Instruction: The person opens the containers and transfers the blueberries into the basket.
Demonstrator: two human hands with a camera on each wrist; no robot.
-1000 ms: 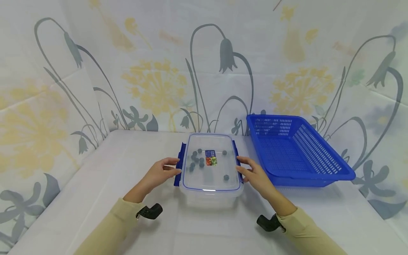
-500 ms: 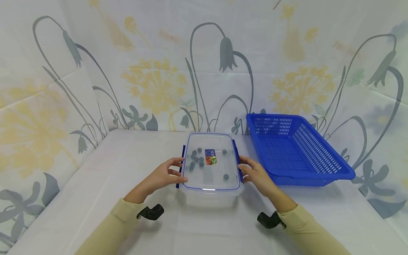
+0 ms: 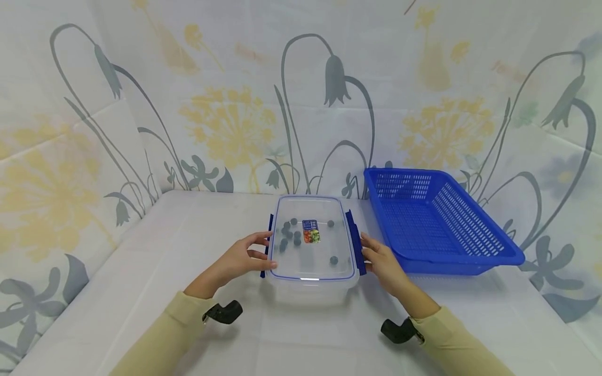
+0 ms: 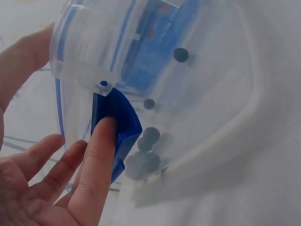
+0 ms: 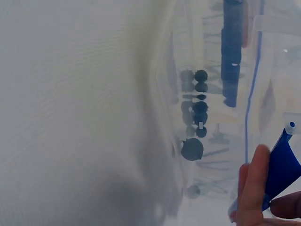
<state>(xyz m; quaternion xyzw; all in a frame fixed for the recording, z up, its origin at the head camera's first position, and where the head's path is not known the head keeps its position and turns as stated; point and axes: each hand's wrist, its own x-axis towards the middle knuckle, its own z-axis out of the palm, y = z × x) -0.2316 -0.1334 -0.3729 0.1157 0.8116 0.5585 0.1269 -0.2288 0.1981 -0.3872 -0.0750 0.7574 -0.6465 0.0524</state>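
A clear lidded food container (image 3: 308,287) stands mid-table, with several small dark balls, blueberry-like, seen through its lid (image 3: 324,209). My left hand (image 3: 240,257) holds its left side, thumb at the lid's near corner. In the left wrist view a finger (image 4: 99,165) rests on the blue left latch (image 4: 120,113), which lies close to the side. On the other side, the right latch (image 3: 355,243) sticks outward. My right hand (image 3: 383,263) has its lower part between fingers (image 5: 256,183) and thumb in the right wrist view. Part of that hand falls outside the right wrist frame.
Right of the container stands a blue plastic basket (image 3: 470,258) with slotted walls, close behind my right hand. A white cloth (image 3: 301,350) covers the table. Flower-printed fabric (image 3: 301,104) hangs at the back and sides.
My left hand moved slightly right onto the container, and the left latch swung in against its side. Most recently the right latch swung outward, with my right hand shifting right.
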